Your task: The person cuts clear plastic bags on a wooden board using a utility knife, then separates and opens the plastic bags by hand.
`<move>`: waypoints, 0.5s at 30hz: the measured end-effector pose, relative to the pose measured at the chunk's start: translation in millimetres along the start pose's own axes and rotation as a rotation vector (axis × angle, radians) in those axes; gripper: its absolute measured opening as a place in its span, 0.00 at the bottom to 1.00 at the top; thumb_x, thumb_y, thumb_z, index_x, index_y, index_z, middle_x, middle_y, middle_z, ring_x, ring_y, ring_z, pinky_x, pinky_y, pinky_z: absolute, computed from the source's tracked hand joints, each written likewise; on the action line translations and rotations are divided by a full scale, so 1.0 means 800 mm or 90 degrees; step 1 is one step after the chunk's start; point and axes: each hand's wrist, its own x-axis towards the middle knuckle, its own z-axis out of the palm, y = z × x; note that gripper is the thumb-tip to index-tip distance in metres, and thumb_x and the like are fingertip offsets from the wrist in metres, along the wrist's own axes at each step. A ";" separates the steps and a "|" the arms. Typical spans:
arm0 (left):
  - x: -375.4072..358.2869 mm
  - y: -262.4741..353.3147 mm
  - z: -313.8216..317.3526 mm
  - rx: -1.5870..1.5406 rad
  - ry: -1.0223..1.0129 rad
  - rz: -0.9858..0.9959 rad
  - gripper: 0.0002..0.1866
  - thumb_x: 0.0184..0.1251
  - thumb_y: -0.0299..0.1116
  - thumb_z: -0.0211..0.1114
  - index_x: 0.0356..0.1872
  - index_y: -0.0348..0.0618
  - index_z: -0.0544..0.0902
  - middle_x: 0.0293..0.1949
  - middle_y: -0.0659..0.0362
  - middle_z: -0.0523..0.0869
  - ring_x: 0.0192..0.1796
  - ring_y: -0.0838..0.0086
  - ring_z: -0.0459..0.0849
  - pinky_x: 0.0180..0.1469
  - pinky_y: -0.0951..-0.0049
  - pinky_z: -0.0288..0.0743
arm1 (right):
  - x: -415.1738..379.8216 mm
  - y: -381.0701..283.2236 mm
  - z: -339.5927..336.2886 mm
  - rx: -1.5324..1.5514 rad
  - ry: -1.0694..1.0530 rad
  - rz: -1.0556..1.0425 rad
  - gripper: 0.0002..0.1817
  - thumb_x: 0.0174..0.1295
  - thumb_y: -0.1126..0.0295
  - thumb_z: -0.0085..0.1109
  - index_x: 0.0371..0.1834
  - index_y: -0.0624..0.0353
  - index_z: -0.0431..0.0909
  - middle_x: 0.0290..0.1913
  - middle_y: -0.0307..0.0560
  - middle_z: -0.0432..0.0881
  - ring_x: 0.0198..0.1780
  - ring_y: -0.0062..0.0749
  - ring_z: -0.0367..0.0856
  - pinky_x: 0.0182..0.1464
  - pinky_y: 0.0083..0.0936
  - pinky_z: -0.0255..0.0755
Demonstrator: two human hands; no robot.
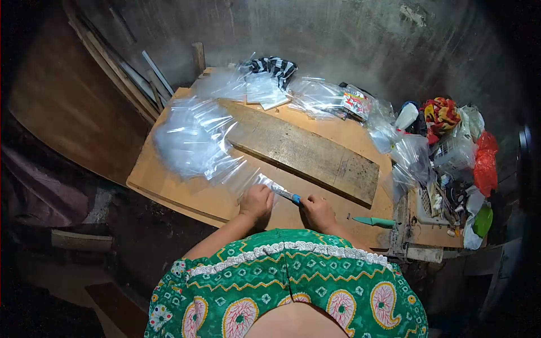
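My right hand [317,213] is closed round the blue end of a slim tool [284,192] with a long, pale silvery part, possibly a blade. That part points up and left, past my left hand [257,200]. The fingers of my left hand are curled closed at the near end of a clear plastic sheet [239,172], right beside the tool's silvery part. Leftward, the sheet runs into a large loose pile of clear plastic bags [189,141]. A green-handled knife [375,221] lies to the right of my right hand, near the table's front edge.
A thick wooden plank [304,151] lies diagonally across the orange-brown table [169,188]. Behind it are more clear plastic [315,96] and a black-and-white checked cloth [276,67]. Right: a white basket [428,205], a red plastic bag [486,163] and mixed clutter. A grey wall stands behind.
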 end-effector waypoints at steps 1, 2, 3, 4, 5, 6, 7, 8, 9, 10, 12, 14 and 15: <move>-0.001 -0.009 0.001 0.039 -0.113 -0.088 0.24 0.51 0.49 0.61 0.43 0.42 0.77 0.48 0.50 0.75 0.52 0.56 0.72 0.52 0.59 0.65 | 0.000 -0.002 -0.001 0.017 0.006 -0.001 0.06 0.51 0.69 0.55 0.33 0.54 0.75 0.26 0.49 0.73 0.29 0.46 0.75 0.29 0.39 0.70; -0.001 -0.005 -0.001 0.038 -0.111 -0.090 0.24 0.51 0.49 0.61 0.43 0.42 0.77 0.48 0.50 0.75 0.52 0.56 0.72 0.52 0.59 0.65 | 0.001 -0.003 -0.001 0.034 0.013 -0.003 0.05 0.51 0.70 0.54 0.31 0.55 0.74 0.26 0.50 0.72 0.28 0.47 0.74 0.29 0.41 0.69; -0.002 0.000 -0.003 0.164 -0.113 -0.129 0.31 0.51 0.53 0.59 0.51 0.41 0.71 0.56 0.51 0.66 0.60 0.57 0.62 0.58 0.57 0.56 | 0.003 -0.004 -0.001 0.032 0.012 -0.006 0.05 0.51 0.70 0.54 0.31 0.55 0.74 0.26 0.50 0.72 0.28 0.47 0.74 0.29 0.41 0.69; -0.003 0.004 -0.005 0.290 -0.115 -0.167 0.38 0.52 0.57 0.57 0.59 0.41 0.65 0.64 0.51 0.58 0.68 0.58 0.52 0.65 0.56 0.47 | 0.007 -0.004 -0.001 0.035 0.020 -0.023 0.05 0.51 0.70 0.54 0.31 0.55 0.74 0.25 0.49 0.71 0.27 0.47 0.74 0.28 0.41 0.69; 0.005 0.009 -0.016 0.246 -0.243 -0.255 0.48 0.51 0.62 0.54 0.66 0.40 0.51 0.70 0.54 0.43 0.71 0.61 0.35 0.67 0.52 0.31 | 0.011 -0.004 -0.001 0.039 0.027 -0.038 0.05 0.51 0.70 0.54 0.31 0.55 0.74 0.24 0.49 0.71 0.26 0.46 0.73 0.27 0.40 0.68; 0.007 0.011 -0.021 0.246 -0.243 -0.256 0.48 0.51 0.62 0.54 0.66 0.40 0.51 0.70 0.54 0.43 0.71 0.61 0.35 0.67 0.52 0.31 | 0.015 -0.005 0.001 0.038 0.027 -0.039 0.05 0.51 0.70 0.54 0.31 0.55 0.74 0.24 0.49 0.71 0.26 0.46 0.73 0.27 0.40 0.68; 0.007 0.012 -0.024 0.243 -0.229 -0.253 0.49 0.50 0.62 0.55 0.66 0.39 0.50 0.69 0.52 0.45 0.71 0.59 0.37 0.67 0.50 0.31 | 0.020 -0.004 0.007 0.032 0.022 -0.051 0.05 0.51 0.69 0.54 0.31 0.54 0.74 0.24 0.48 0.70 0.26 0.46 0.73 0.26 0.40 0.68; 0.007 0.013 -0.025 0.240 -0.215 -0.250 0.50 0.49 0.62 0.57 0.66 0.39 0.48 0.68 0.50 0.46 0.71 0.58 0.39 0.67 0.49 0.32 | 0.024 -0.002 0.012 0.025 0.017 -0.064 0.05 0.51 0.69 0.54 0.31 0.54 0.74 0.24 0.48 0.70 0.25 0.45 0.73 0.25 0.39 0.68; 0.007 0.014 -0.026 0.239 -0.216 -0.251 0.50 0.49 0.62 0.57 0.66 0.39 0.48 0.68 0.50 0.46 0.71 0.58 0.39 0.67 0.49 0.32 | 0.026 0.001 0.017 0.026 0.015 -0.064 0.05 0.51 0.69 0.54 0.31 0.54 0.74 0.24 0.48 0.70 0.25 0.45 0.73 0.25 0.39 0.68; 0.008 0.014 -0.027 0.243 -0.228 -0.258 0.51 0.48 0.63 0.57 0.67 0.39 0.47 0.69 0.50 0.45 0.71 0.58 0.38 0.67 0.49 0.31 | 0.029 0.004 0.022 0.015 0.023 -0.081 0.05 0.51 0.69 0.55 0.31 0.53 0.74 0.24 0.48 0.70 0.25 0.44 0.73 0.24 0.39 0.68; 0.010 0.014 -0.030 0.247 -0.238 -0.267 0.53 0.47 0.64 0.56 0.67 0.39 0.47 0.69 0.50 0.44 0.71 0.58 0.37 0.67 0.49 0.31 | 0.032 0.009 0.028 0.005 0.030 -0.100 0.05 0.51 0.68 0.55 0.30 0.53 0.74 0.24 0.48 0.70 0.25 0.44 0.73 0.23 0.38 0.68; 0.009 0.015 -0.029 0.283 -0.240 -0.269 0.54 0.46 0.65 0.56 0.67 0.38 0.46 0.69 0.51 0.45 0.71 0.58 0.37 0.67 0.49 0.31 | 0.026 0.016 0.027 -0.028 0.021 -0.105 0.05 0.51 0.67 0.55 0.31 0.52 0.74 0.25 0.47 0.70 0.25 0.43 0.73 0.23 0.37 0.68; 0.010 0.014 -0.028 0.281 -0.240 -0.272 0.54 0.46 0.65 0.56 0.67 0.38 0.46 0.69 0.51 0.45 0.71 0.58 0.37 0.67 0.49 0.31 | 0.023 0.018 0.022 -0.029 0.018 -0.107 0.05 0.51 0.67 0.55 0.31 0.52 0.74 0.25 0.47 0.70 0.25 0.43 0.73 0.23 0.37 0.68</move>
